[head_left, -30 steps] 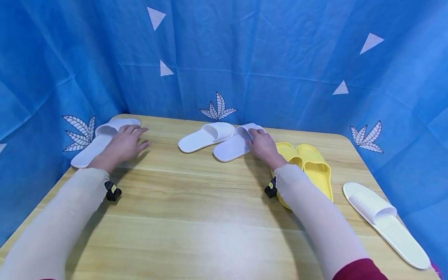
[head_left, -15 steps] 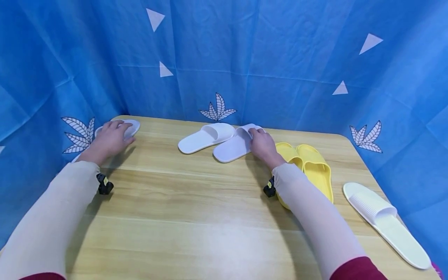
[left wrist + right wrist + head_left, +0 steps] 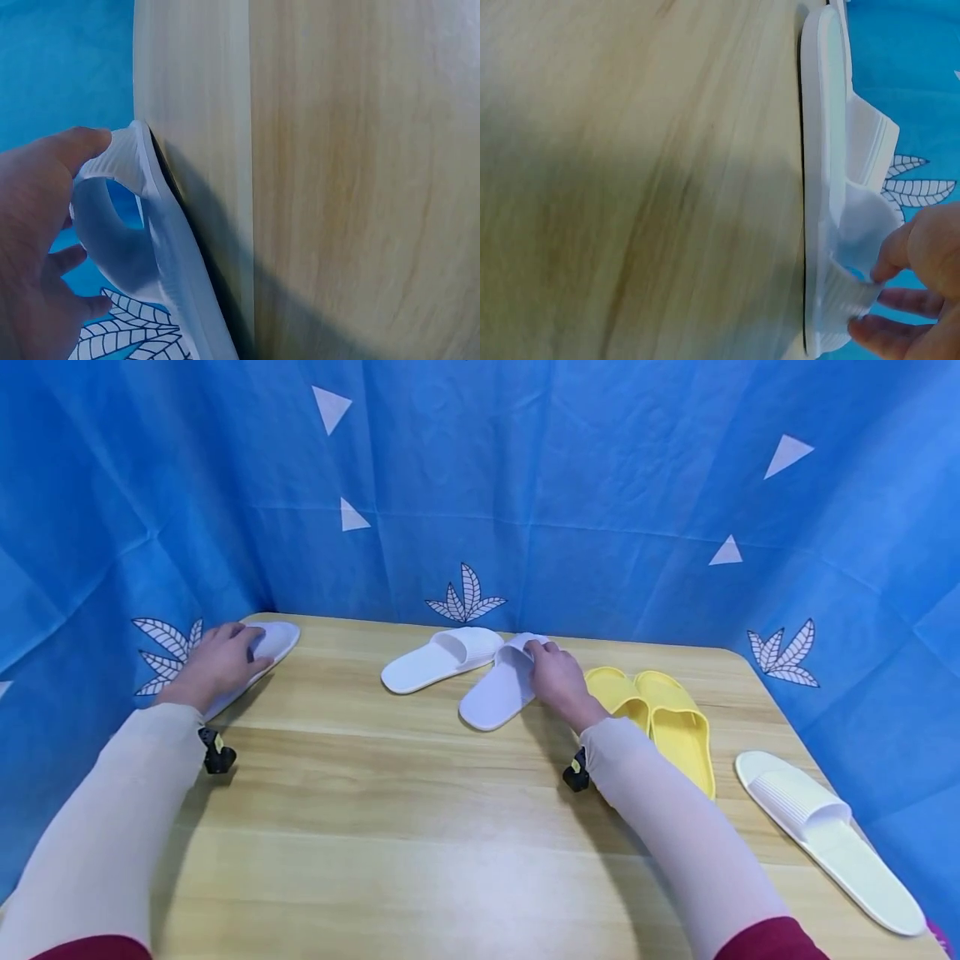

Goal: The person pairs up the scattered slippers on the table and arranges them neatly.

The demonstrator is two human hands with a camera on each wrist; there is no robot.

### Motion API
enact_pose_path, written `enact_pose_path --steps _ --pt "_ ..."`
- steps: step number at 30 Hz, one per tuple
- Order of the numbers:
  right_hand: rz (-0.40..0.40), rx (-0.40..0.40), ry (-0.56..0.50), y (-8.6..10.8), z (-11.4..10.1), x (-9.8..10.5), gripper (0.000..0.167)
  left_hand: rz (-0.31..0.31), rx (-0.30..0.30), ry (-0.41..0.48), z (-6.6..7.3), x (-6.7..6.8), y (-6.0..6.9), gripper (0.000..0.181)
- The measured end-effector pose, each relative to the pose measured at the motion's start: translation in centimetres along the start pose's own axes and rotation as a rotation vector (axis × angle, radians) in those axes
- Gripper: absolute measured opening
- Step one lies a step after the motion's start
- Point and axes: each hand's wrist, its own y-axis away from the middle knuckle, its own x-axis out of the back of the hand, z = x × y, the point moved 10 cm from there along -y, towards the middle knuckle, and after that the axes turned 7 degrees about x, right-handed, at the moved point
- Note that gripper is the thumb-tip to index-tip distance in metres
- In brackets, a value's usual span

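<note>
At the table's far left, a white slipper (image 3: 272, 642) is partly hidden under my left hand (image 3: 215, 664), which holds it by the strap. In the left wrist view, a digit rests on the ribbed strap (image 3: 120, 161), and other fingers show beside the slipper's opening. My right hand (image 3: 558, 677) pinches the strap of another white slipper (image 3: 498, 692) near the back middle. The right wrist view shows fingertips on both sides of that ribbed strap (image 3: 844, 304). Touching its left side is a further white slipper (image 3: 438, 660), lying flat.
A pair of yellow slippers (image 3: 678, 727) lies right of centre, partly behind my right forearm. A lone off-white slipper (image 3: 832, 843) lies along the table's right edge. Blue curtains (image 3: 480, 460) border the wooden table (image 3: 390, 793) at the back and sides.
My left hand has moved left onto the far-left slipper, which has since turned and shifted right. The slipper under my right hand has swung its heel end towards me.
</note>
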Motion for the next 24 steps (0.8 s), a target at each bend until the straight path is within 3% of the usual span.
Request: enact_pose_path --steps 11,17,24 --pt "0.014 -0.078 -0.009 -0.1 -1.2 -0.2 0.052 -0.028 0.039 0.040 -1.2 -0.5 -0.9 0.077" --pt "-0.001 -0.141 -0.042 -0.8 -1.4 -0.7 0.062 -0.042 0.009 0.057 -2.0 -0.6 -1.5 0.083" --pt "-0.048 -0.189 -0.053 -1.4 -1.2 -1.7 0.069 -0.047 -0.005 0.058 -2.8 -0.4 -1.2 0.084"
